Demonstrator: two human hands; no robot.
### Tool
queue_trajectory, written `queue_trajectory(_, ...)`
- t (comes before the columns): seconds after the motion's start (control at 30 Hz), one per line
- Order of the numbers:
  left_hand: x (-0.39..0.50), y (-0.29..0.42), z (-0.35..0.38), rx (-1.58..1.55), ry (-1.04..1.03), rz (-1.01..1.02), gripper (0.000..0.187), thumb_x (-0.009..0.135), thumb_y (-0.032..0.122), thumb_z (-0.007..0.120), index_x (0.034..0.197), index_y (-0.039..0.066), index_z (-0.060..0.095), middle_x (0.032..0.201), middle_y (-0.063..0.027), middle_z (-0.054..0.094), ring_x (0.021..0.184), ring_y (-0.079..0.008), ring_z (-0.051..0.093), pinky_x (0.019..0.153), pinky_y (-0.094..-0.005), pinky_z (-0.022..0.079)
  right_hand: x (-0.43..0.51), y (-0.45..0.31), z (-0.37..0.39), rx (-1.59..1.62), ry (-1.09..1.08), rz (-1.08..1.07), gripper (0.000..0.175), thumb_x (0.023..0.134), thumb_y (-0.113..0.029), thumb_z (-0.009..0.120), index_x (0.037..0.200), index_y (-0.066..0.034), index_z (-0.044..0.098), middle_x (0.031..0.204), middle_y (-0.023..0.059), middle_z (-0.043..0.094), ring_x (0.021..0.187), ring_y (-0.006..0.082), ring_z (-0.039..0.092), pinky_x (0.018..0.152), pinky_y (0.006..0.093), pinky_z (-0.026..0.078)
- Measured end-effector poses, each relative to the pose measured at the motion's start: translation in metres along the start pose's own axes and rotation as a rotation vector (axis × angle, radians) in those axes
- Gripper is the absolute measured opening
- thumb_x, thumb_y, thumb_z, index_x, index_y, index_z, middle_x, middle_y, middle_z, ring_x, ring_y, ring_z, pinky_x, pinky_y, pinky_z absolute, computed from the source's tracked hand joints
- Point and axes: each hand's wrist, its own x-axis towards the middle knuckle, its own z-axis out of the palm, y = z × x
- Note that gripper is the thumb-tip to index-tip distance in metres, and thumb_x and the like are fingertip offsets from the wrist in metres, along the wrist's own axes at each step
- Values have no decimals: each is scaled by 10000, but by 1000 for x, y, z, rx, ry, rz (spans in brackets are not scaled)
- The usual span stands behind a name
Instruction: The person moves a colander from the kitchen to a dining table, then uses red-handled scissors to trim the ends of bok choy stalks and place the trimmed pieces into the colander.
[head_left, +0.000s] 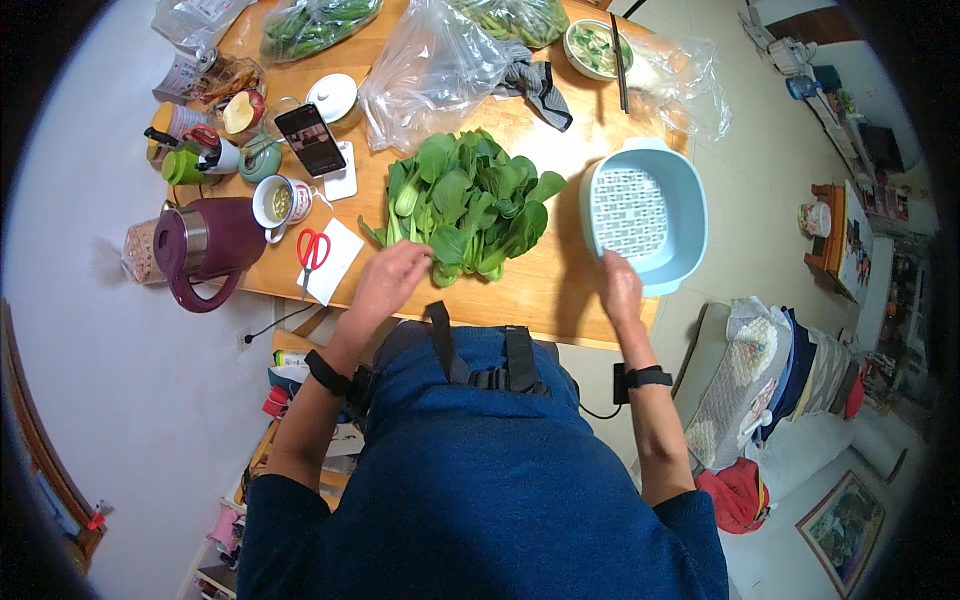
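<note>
A heap of leafy bok choy (472, 202) lies on the wooden table (555, 300) in front of me. My left hand (394, 277) is at the heap's near left edge, fingers bent close together; whether they pinch a stem cannot be told. At the right stands a light blue plastic basin (686, 217) with a slotted strainer bottom and nothing in it. My right hand (621, 289) is at the basin's near left rim, its fingertips at the edge; the grip itself is hidden. Red-handled scissors (313, 251) rest on white paper (341, 262) left of my left hand.
A purple electric kettle (225, 240), an enamel mug (289, 201) and a propped phone (310, 140) stand left. Clear plastic bags (431, 75) and a grey cloth (544, 94) lie beyond the greens. A bowl of food (592, 49) with chopsticks (619, 64) is at the back right.
</note>
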Motion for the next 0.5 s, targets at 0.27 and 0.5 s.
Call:
queue_trajectory(0.27,8,32,54,199,-203,68,340,887,202,643,1184,37,620,1053,-177,682,910,-333,674,787,-443,551,-14,-69,-19,179,-3,-216,413,843,-157,680,1219,-26,570,1096,199,601,987,400,576,843,452,479)
queue_trajectory(0.5,-14,-16,46,116,-80,-218,195,904,202,616,1065,94,634,902,-102,695,832,-282,672,773,-387,549,-21,-74,-67,480,-147,-39,183,867,-93,704,895,-18,539,685,64,518,610,158,488,591,297,442)
